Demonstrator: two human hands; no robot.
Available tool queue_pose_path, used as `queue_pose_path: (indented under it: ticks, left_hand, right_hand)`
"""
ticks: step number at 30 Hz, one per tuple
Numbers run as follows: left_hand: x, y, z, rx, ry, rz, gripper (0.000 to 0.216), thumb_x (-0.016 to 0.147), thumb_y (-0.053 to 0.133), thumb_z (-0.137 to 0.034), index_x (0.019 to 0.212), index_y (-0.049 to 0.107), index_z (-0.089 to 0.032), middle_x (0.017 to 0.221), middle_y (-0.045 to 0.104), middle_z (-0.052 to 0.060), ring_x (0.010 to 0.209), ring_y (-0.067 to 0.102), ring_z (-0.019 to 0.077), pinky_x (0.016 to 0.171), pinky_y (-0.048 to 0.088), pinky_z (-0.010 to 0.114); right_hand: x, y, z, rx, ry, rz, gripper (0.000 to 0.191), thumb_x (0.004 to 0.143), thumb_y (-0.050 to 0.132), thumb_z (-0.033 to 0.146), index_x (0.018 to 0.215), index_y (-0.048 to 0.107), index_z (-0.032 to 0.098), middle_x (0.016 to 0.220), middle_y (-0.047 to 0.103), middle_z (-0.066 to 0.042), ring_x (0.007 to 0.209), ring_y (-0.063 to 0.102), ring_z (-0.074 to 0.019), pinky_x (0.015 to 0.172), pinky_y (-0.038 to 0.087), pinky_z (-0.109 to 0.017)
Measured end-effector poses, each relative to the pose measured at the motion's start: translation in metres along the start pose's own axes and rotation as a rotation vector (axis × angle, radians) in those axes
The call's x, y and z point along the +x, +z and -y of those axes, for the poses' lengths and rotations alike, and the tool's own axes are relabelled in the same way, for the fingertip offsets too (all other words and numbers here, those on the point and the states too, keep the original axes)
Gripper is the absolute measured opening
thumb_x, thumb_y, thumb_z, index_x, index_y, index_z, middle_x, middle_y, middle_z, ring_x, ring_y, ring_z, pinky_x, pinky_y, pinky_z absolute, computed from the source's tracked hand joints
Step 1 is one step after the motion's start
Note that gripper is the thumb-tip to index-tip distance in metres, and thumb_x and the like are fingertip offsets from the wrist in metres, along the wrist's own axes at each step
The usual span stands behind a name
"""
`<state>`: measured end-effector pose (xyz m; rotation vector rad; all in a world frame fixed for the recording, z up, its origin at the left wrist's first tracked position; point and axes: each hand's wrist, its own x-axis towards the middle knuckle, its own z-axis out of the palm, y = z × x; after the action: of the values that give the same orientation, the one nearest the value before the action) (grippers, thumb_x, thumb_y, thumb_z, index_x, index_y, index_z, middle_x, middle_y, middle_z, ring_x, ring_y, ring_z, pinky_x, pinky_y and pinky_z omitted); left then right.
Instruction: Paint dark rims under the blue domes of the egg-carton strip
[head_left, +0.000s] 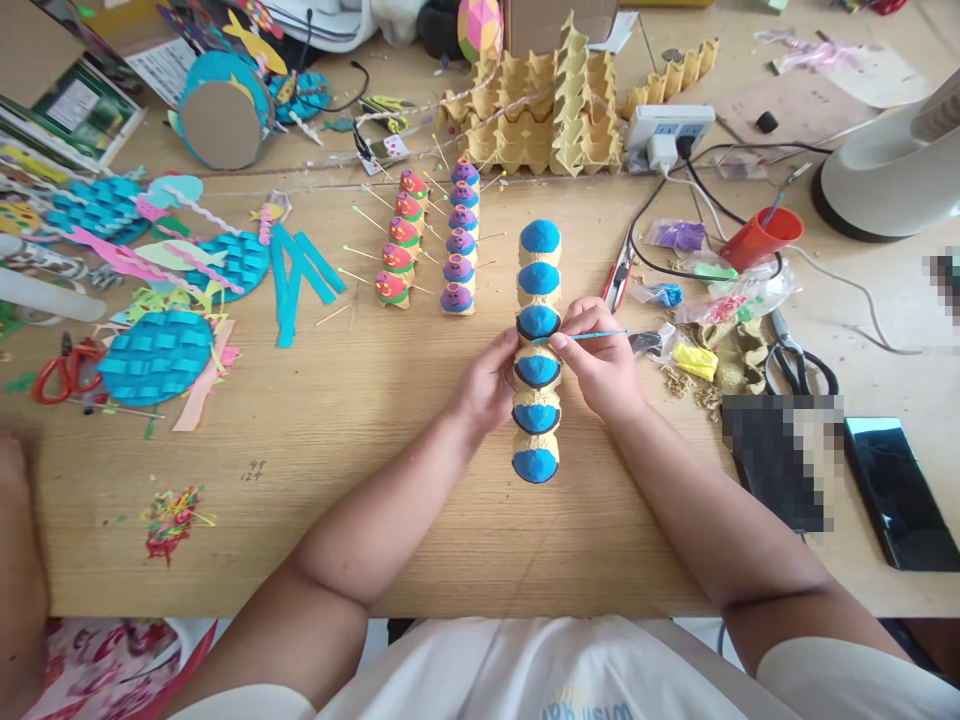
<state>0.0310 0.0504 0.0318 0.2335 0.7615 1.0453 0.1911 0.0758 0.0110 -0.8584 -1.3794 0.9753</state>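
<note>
An egg-carton strip (537, 371) runs lengthwise in front of me, its several bumps capped with blue clay. Dark edging lines the lower rims of the nearer blue caps. My left hand (491, 380) grips the strip's left side near the middle, fingers partly hidden behind it. A thin blue stick (589, 335) is pinched in my right hand (600, 355), its tip at the rim of the third cap from the far end. Beyond the strip to the left stand a purple-and-blue caterpillar (460, 240) and a red-and-green caterpillar (402, 240), both stuck with pins.
Right of the strip lie a red utility knife (619, 275), a red cup (761, 240), yellow clay (694, 361), black scissors (799, 365) and a phone (900, 492). Egg trays (525, 110) stand behind. Leftward are blue woven paper pieces (157, 355), red-handled scissors (66, 370) and colored scraps (174, 520).
</note>
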Motion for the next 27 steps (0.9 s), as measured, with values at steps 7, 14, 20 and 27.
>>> queue_pose_path:
  ticks: [7, 14, 20, 27]
  left_hand:
    - [0.001, -0.002, 0.0, -0.118, -0.016, 0.014, 0.034, 0.113, 0.046, -0.025, 0.103, 0.079, -0.02, 0.084, 0.082, 0.003, 0.071, 0.074, 0.0151, 0.071, 0.058, 0.027]
    - [0.0, 0.003, 0.0, -0.051, -0.036, -0.001, 0.03, 0.111, 0.055, -0.03, 0.095, 0.08, -0.024, 0.076, 0.078, 0.002, 0.06, 0.068, 0.0152, 0.061, 0.052, 0.026]
    - [0.001, 0.0, 0.002, -0.05, -0.001, 0.006, 0.031, 0.113, 0.054, -0.028, 0.094, 0.078, -0.02, 0.079, 0.079, 0.003, 0.06, 0.068, 0.0129, 0.062, 0.054, 0.024]
    - [0.002, 0.0, 0.003, -0.069, 0.026, -0.005, 0.032, 0.113, 0.052, -0.024, 0.093, 0.077, -0.018, 0.077, 0.078, 0.002, 0.061, 0.068, 0.0126, 0.062, 0.054, 0.024]
  right_hand:
    - [-0.001, 0.001, 0.0, -0.038, -0.006, -0.039, 0.045, 0.086, 0.089, 0.065, 0.077, 0.067, 0.026, 0.096, 0.055, -0.001, 0.095, 0.059, -0.0202, 0.098, 0.053, -0.044]
    - [-0.001, 0.001, 0.005, 0.021, 0.04, -0.001, 0.045, 0.084, 0.09, 0.065, 0.077, 0.068, 0.026, 0.099, 0.058, -0.002, 0.1, 0.061, -0.0213, 0.101, 0.054, -0.045]
    - [0.0, 0.0, 0.0, -0.043, 0.002, -0.015, 0.042, 0.089, 0.086, 0.063, 0.079, 0.068, 0.026, 0.098, 0.057, -0.001, 0.098, 0.061, -0.0205, 0.102, 0.052, -0.044]
    - [0.0, 0.0, -0.009, -0.101, -0.043, -0.038, 0.044, 0.09, 0.082, 0.069, 0.085, 0.068, 0.028, 0.098, 0.057, -0.002, 0.103, 0.061, -0.023, 0.104, 0.051, -0.046]
